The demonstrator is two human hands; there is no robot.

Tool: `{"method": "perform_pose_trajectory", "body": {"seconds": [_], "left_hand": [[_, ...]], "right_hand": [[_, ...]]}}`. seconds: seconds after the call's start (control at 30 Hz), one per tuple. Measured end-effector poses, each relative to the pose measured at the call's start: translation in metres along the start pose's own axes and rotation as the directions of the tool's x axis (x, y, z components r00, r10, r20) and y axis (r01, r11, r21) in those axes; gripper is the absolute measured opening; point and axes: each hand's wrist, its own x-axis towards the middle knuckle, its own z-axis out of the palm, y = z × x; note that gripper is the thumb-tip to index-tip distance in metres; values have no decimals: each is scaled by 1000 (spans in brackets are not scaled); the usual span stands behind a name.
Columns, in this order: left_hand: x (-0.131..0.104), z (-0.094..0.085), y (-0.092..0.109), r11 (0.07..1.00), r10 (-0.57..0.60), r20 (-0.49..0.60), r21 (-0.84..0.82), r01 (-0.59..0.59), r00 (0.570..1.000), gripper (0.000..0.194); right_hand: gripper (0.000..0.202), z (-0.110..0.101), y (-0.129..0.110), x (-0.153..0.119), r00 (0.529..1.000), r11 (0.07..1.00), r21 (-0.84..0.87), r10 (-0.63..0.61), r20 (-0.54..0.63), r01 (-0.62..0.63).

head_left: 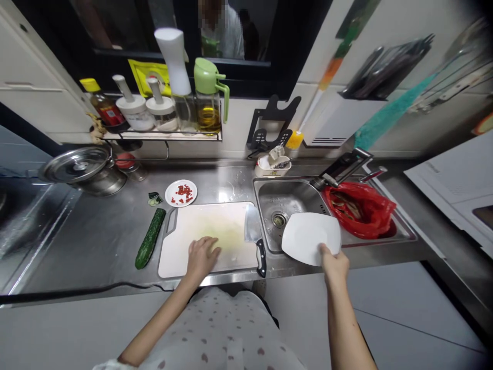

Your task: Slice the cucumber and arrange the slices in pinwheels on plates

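My right hand grips the near edge of a white plate, which is held over the front of the sink. My left hand is over the white cutting board, with its fingers apart and nothing seen in them. Whether its fingertips touch the board I cannot tell. A cleaver with a black handle lies on the board's right side. Left of the board is a whole cucumber. Behind the board stands a small white plate with chopped red pieces, beside a few cucumber scraps.
The steel sink holds a red plastic bag under the faucet. A lidded pot and a jar stand at the back left. Bottles and seasoning jars line a wall rack. A knife holder hangs at right.
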Motion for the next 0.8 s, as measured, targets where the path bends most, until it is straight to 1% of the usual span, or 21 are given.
{"method": "perform_pose_trajectory", "body": {"seconds": [0.07,0.1,0.17,0.23,0.33,0.4,0.43,0.53,0.6,0.7,0.77,0.8], "left_hand": [[7,11,4,984,-7,29,-178,12,1000,32],[11,18,6,963,-27,44,-266,38,999,32],[22,34,13,883,-63,133,-455,117,989,36],[33,50,22,781,-74,230,-592,200,970,38],[46,64,33,671,-62,291,-696,255,955,38],[51,66,37,635,-60,318,-719,282,946,39],[52,65,39,622,-63,339,-722,302,939,39],[51,60,42,585,-84,431,-709,394,899,44],[50,56,45,561,-90,497,-691,456,863,49],[51,52,53,525,-53,577,-678,514,815,61],[54,49,58,488,-19,602,-691,533,798,66],[57,47,59,469,-13,602,-701,537,798,67]], "right_hand": [[46,6,0,2,991,985,114,130,-3,-129],[46,9,0,2,981,966,177,192,0,-189],[45,17,0,0,966,906,337,253,54,-256],[45,24,4,-4,942,806,488,300,150,-334],[46,34,14,-11,887,642,612,349,304,-462],[44,39,22,-15,867,576,647,337,368,-499],[43,41,25,-17,861,562,652,322,394,-509],[42,46,25,-19,846,560,640,274,457,-527],[40,50,17,-20,836,558,636,237,494,-534],[33,61,-4,-23,815,539,636,188,549,-553],[30,69,-21,-26,805,550,627,156,573,-552],[31,74,-29,-27,803,559,625,135,580,-545]]}}
